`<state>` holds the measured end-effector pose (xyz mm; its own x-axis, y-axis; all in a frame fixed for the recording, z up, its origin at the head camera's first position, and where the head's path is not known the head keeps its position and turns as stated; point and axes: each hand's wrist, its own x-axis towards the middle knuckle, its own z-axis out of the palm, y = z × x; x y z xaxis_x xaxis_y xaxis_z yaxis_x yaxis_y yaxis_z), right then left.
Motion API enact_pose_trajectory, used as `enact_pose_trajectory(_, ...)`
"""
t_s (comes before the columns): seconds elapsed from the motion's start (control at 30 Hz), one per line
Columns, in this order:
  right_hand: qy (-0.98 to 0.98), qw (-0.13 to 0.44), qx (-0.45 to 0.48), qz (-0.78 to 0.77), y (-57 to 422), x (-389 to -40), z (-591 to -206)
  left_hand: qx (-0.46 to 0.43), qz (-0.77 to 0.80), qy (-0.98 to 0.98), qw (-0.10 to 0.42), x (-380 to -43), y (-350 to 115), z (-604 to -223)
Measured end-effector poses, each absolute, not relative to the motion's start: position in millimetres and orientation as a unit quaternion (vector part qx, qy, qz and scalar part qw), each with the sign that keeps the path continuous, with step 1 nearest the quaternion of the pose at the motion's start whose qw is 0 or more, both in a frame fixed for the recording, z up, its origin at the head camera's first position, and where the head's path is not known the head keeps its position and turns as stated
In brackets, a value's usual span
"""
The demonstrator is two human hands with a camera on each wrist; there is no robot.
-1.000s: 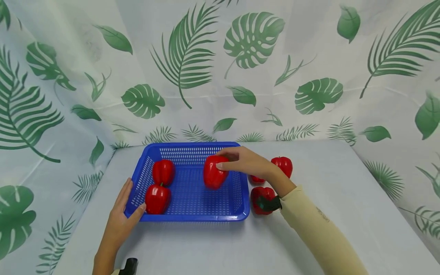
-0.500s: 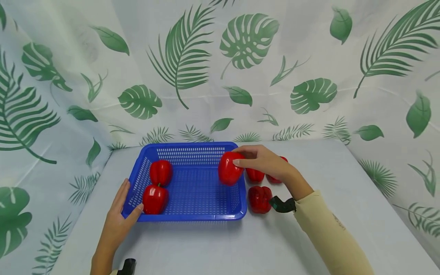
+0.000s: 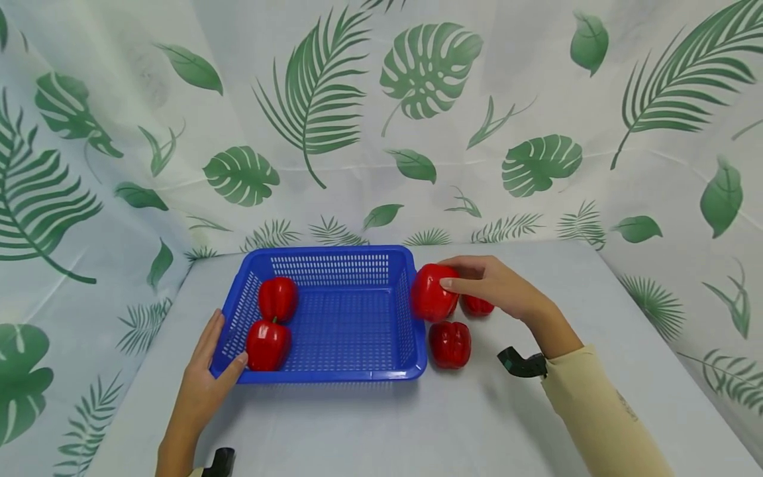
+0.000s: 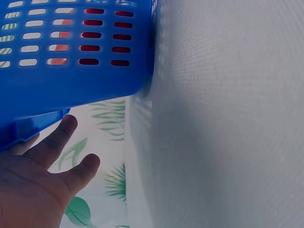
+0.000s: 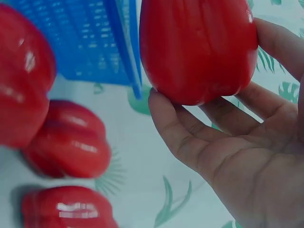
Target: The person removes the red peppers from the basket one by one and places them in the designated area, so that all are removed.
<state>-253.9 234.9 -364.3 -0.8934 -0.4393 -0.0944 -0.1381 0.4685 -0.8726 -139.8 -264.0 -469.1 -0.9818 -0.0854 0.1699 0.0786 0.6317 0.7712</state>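
Observation:
My right hand (image 3: 509, 288) grips a red bell pepper (image 3: 433, 293) over the right rim of a blue plastic basket (image 3: 334, 377). In the right wrist view, the fingers and thumb hold this pepper (image 5: 197, 52) near its lower end, above the table. My left hand (image 3: 205, 374) rests at the basket's left side, its fingers extended along the outer wall and the thumb near the front corner. Inside the basket, two red bell peppers, a rear one (image 3: 277, 299) and a front one (image 3: 268, 346), sit along the left wall.
Right of the basket, more red bell peppers lie on the white table (image 3: 334, 430): one near the front (image 3: 450, 344) and one farther back (image 3: 478, 305). The right wrist view shows a third pepper (image 5: 71, 140) among them. A leaf-patterned curtain (image 3: 357, 132) surrounds the table.
My right hand has carried the pepper rightward, from above the basket's interior to its right rim. The left hand has stayed at the basket's left side.

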Motion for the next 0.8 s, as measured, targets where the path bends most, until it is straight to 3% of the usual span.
enact_pose_trajectory(0.8,0.852,0.148,-0.116,-0.488,318.9,-223.9,-382.6,-0.004,-0.441,-0.892,0.101,-141.0,-265.2,-472.0)
